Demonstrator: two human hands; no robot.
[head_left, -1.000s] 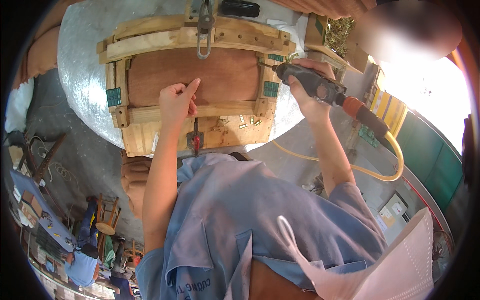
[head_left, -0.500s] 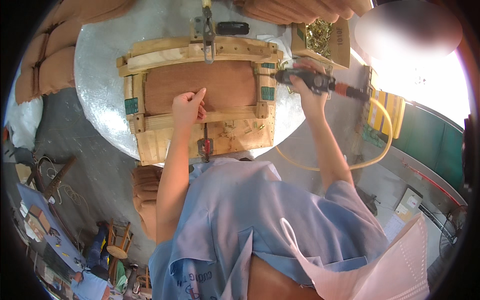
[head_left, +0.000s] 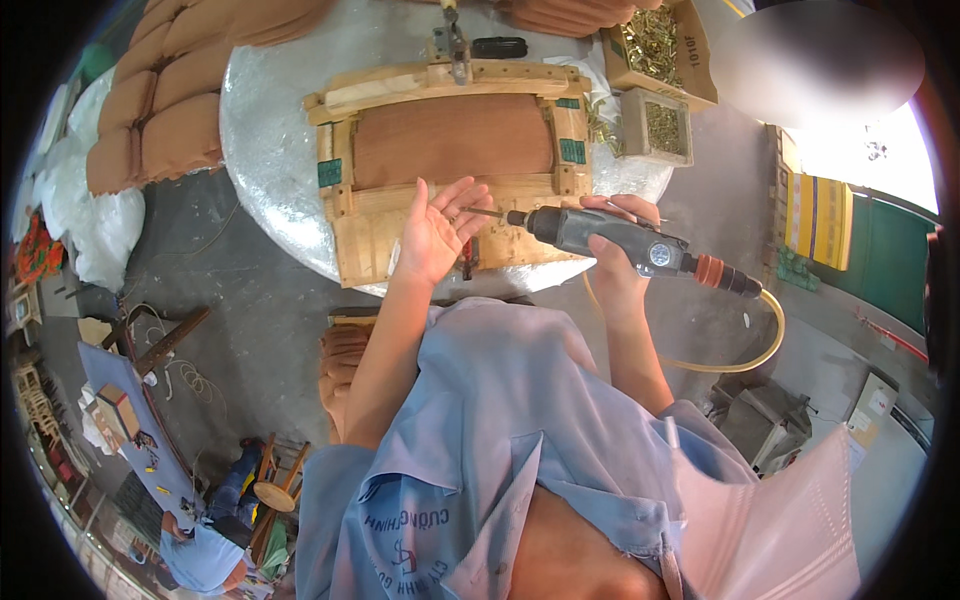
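My right hand (head_left: 622, 272) is wrapped round a dark air screwdriver (head_left: 600, 238) with an orange collar and a yellow hose (head_left: 780, 325). Its long bit points left, the tip close to the fingers of my left hand (head_left: 436, 240). That hand is open, palm up, fingers spread; whether small screws lie in it I cannot tell. Beyond both hands, a brown panel (head_left: 455, 140) sits in a wooden jig (head_left: 400, 92) with green pads. A metal clamp (head_left: 458, 58) stands at the jig's far side, and a red-handled clamp (head_left: 469, 256) at the near side is partly hidden.
The jig rests on a round table (head_left: 270, 150) covered in shiny film. At its far right stand a cardboard box (head_left: 700, 70) and a smaller box (head_left: 680, 148), both with brass-coloured screws. Brown cushions (head_left: 185, 85) are piled at the left. Another person (head_left: 205, 555) works at lower left.
The screwdriver has come away from the panel's right edge, nearer to me and leftward. My left hand has turned palm up and its fingers have opened. The view has shifted.
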